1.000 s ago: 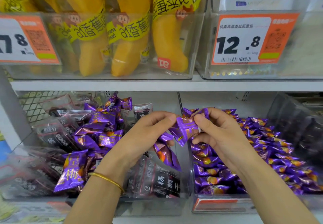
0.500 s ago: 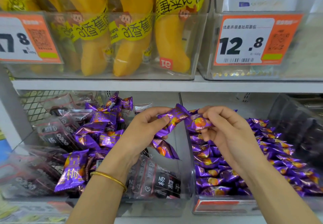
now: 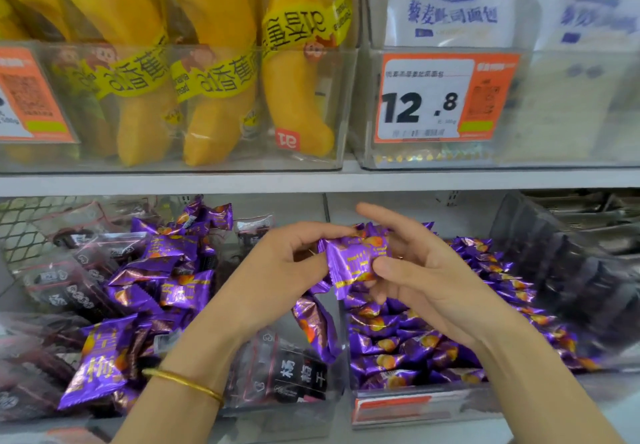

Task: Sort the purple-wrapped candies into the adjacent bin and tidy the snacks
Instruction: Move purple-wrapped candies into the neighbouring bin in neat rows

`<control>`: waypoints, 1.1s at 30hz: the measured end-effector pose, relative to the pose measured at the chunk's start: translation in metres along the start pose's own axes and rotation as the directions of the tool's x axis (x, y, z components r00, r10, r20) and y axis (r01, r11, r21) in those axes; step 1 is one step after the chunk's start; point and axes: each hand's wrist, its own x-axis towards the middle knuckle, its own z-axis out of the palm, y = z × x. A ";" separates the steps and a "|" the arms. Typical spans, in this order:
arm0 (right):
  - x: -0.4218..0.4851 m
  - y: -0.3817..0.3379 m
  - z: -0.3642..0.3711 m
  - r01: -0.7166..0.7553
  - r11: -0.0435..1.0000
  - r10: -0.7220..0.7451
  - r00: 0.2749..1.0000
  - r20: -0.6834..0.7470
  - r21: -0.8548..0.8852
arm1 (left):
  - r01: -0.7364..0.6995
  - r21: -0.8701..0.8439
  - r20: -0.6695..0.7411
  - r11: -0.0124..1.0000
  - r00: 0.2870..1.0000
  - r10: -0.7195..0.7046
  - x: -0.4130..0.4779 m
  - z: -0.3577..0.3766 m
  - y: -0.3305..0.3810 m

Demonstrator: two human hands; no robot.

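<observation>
Purple-wrapped candy [image 3: 356, 260], one piece: now passed from the left hand [image 3: 284, 270] into the right hand [image 3: 419, 270], thumb pinching it, above the adjacent bin [image 3: 391, 405] of like pieces, drop pending.

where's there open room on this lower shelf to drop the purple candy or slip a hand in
The open gap is at the back of the right bin, between the purple heap and the upper shelf. The left bin is crowded with dark packets and stray purple candies. The left hand and right hand hold a candy over the divider.
</observation>
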 end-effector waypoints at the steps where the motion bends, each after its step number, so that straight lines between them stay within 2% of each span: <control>1: -0.004 -0.003 -0.007 0.002 1.000 -0.002 1.000 0.014 -0.009 | 0.016 0.015 -0.006 1.000 1.000 -0.016 0.002 0.007 0.002; 3: -0.013 -0.013 -0.027 -0.017 1.000 0.017 0.999 -0.030 -0.020 | 0.054 0.095 -0.067 0.994 0.997 -0.048 0.009 0.022 0.008; 5: -0.022 -0.021 -0.055 -0.037 0.998 0.026 0.981 -0.191 -0.056 | 0.062 0.181 -0.147 0.981 0.989 -0.035 0.016 0.033 0.017; 7: -0.028 -0.026 -0.091 -0.065 0.986 0.002 0.922 -0.387 -0.151 | 0.040 0.267 -0.171 0.963 0.985 0.006 0.027 0.043 0.023; 9: -0.027 -0.025 -0.129 -0.124 0.944 -0.052 0.858 -0.511 -0.304 | 0.039 0.299 -0.155 0.953 0.988 0.008 0.039 0.058 0.026; 12: -0.011 -0.014 -0.175 -0.190 0.869 -0.112 0.824 -0.556 -0.456 | 0.137 0.127 -0.039 0.982 0.990 -0.133 0.054 0.084 0.021; 15: 0.013 0.003 -0.206 -0.257 0.813 -0.132 0.792 -0.596 -0.522 | 0.309 -0.097 0.068 0.946 0.950 -0.304 0.062 0.102 0.011; 18: 0.032 0.020 -0.220 -0.316 0.767 -0.087 0.811 -0.578 -0.559 | 0.383 -0.205 0.087 0.901 0.924 -0.373 0.066 0.106 0.002; 22: 0.047 0.029 -0.222 -0.336 0.680 -0.055 0.863 -0.503 -0.652 | 0.406 -0.242 0.093 0.881 0.914 -0.396 0.069 0.105 -0.004; 26: 0.052 0.035 -0.224 -0.378 0.565 -0.108 0.847 -0.520 -0.733 | 0.418 -0.300 0.089 0.858 0.907 -0.411 0.070 0.105 -0.012; 27: 0.051 0.036 -0.224 -0.387 0.515 -0.132 0.846 -0.517 -0.765 | 0.423 -0.322 0.084 0.847 0.904 -0.419 0.070 0.105 -0.014; 31: 0.049 0.045 -0.215 -0.358 0.196 -0.216 0.892 -0.396 -0.913 | 0.430 -0.418 0.063 0.800 0.893 -0.447 0.072 0.101 -0.018; 33: 0.049 0.046 -0.213 -0.359 0.107 -0.228 0.899 -0.375 -0.927 | 0.430 -0.484 0.053 0.762 0.884 -0.465 0.074 0.100 -0.018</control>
